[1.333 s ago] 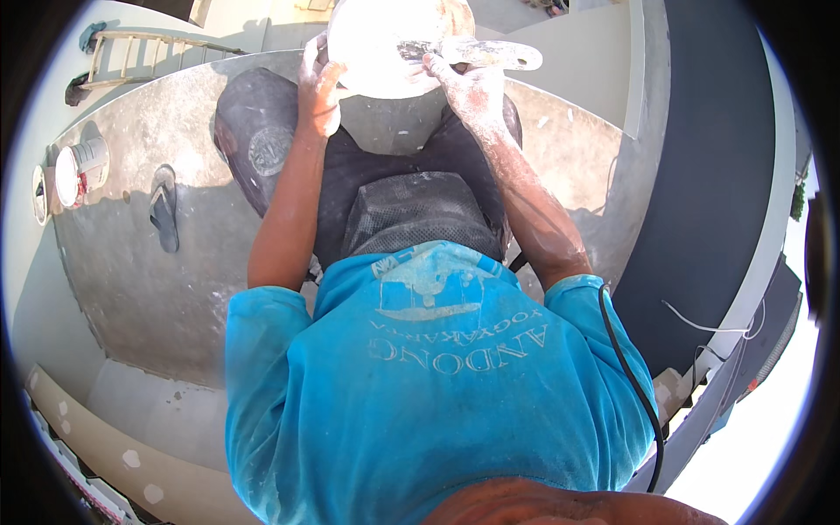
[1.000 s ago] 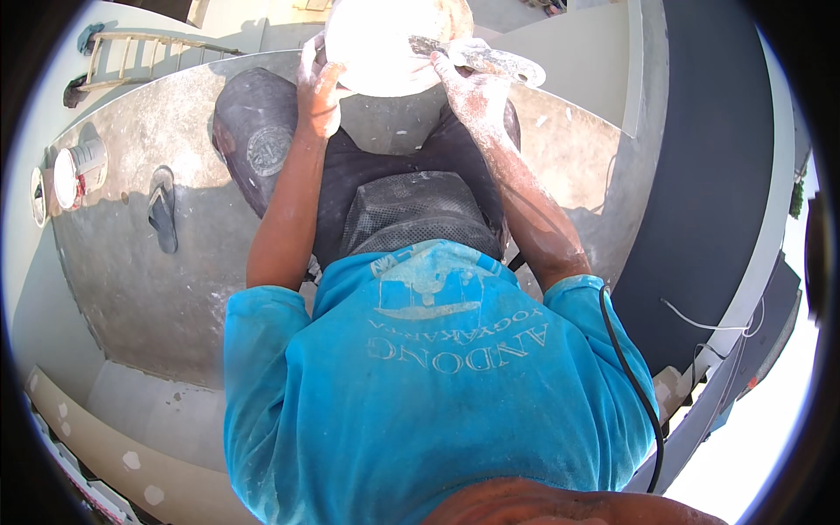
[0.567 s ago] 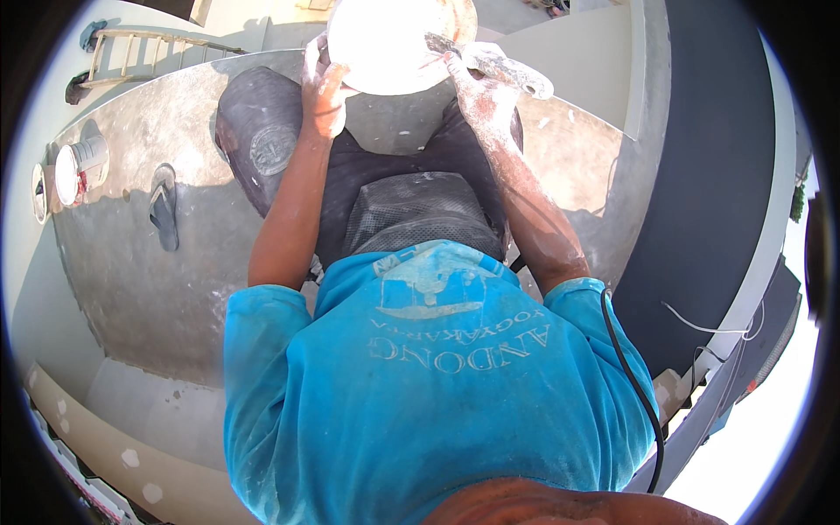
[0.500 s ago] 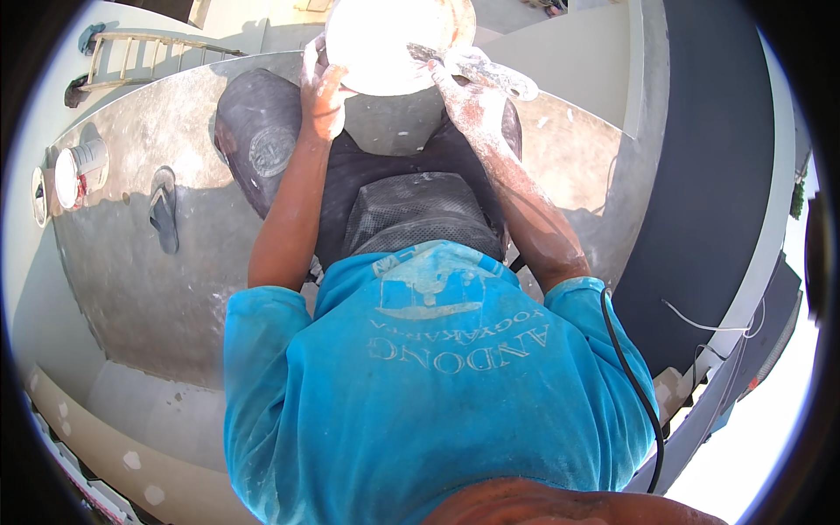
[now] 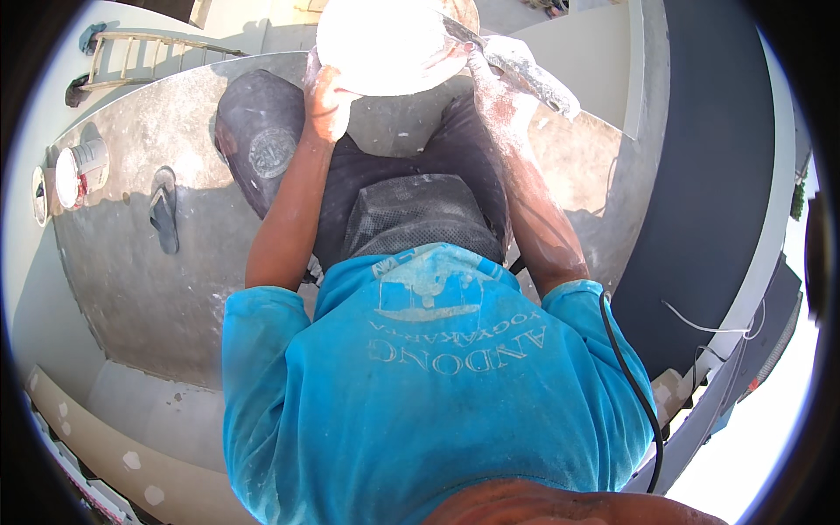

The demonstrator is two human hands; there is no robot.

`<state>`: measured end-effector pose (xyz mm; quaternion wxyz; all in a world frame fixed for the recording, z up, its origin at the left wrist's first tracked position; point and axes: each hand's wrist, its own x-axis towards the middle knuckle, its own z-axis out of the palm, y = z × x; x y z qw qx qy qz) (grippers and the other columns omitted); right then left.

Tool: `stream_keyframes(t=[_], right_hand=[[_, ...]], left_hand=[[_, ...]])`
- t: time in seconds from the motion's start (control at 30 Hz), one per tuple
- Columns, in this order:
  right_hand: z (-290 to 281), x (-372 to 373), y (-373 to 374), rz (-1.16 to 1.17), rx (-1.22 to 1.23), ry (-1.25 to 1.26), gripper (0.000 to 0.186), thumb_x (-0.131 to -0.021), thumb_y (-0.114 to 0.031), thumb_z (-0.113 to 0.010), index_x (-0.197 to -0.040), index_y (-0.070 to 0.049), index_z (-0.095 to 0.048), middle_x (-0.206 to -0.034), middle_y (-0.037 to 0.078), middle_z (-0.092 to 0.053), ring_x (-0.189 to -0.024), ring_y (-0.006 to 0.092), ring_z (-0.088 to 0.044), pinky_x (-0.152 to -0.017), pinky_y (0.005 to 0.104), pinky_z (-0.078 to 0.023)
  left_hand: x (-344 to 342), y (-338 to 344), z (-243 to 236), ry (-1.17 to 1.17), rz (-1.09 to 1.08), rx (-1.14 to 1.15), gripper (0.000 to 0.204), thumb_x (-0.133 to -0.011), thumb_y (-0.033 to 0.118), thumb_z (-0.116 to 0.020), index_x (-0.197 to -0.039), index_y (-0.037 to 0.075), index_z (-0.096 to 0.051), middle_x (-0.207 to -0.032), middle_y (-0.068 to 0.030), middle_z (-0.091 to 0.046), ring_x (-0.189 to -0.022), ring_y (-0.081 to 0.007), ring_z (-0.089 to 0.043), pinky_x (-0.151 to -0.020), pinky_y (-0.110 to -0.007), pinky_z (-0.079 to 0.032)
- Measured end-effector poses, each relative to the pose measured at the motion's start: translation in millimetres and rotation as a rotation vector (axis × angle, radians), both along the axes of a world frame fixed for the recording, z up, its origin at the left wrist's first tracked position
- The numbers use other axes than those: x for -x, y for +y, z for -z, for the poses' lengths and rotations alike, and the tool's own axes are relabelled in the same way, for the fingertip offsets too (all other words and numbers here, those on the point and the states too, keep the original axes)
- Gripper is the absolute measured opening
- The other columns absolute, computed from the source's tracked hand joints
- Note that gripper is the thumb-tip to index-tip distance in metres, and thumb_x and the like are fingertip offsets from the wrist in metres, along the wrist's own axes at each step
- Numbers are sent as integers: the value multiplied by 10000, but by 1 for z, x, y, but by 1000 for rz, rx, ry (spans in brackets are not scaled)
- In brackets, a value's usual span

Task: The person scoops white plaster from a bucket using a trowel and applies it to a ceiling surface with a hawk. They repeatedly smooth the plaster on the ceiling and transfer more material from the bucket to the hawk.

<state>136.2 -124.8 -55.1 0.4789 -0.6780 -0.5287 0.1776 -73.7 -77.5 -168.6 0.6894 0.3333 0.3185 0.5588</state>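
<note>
A round white tub (image 5: 385, 61), largely washed out by glare, is held up at the top of the view between my knees. My left hand (image 5: 329, 98) is closed on its left rim. White residue coats the fingers of my right hand (image 5: 500, 94), which is wrapped round a putty knife (image 5: 535, 77). The knife's crusted handle sticks out to the lower right, and its dark blade lies over the tub's right rim. Glare hides the tub's contents.
On the grey floor (image 5: 149, 289) to my left lie a flip-flop (image 5: 164, 214) and a tipped white bucket (image 5: 80, 175). A ladder (image 5: 149, 59) lies far left. A dark panel (image 5: 713, 166) curves along the right, with a white cable (image 5: 700, 324) across it.
My right hand has moved right with the putty knife, drawing its blade from inside the tub's outline to the right rim. The tub has shifted slightly left.
</note>
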Motion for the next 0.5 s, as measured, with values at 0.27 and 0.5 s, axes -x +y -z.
stream_keyframes(t=[0.27,0.5], right_hand=[[-27,-2,-4,60,335,31,376,-882,-377,-639,-1136,-102,-592,-1087,85,-626,-1020,218,-596,-892,367,-454],[-39,0,-7,69,493,19,389,-896,-405,-604,-1170,-129,-579,-1103,84,-633,-1054,219,-594,-919,356,-443]], left_hand=[[16,5,37,227,32,-171,330,-936,133,-472,-1250,32,-461,-1125,-87,-563,-1047,-197,-568,-870,-358,-505],[0,0,-20,145,-63,82,428,-837,200,-543,-1222,44,-438,-946,-38,-521,-783,-93,-527,-616,-250,-487]])
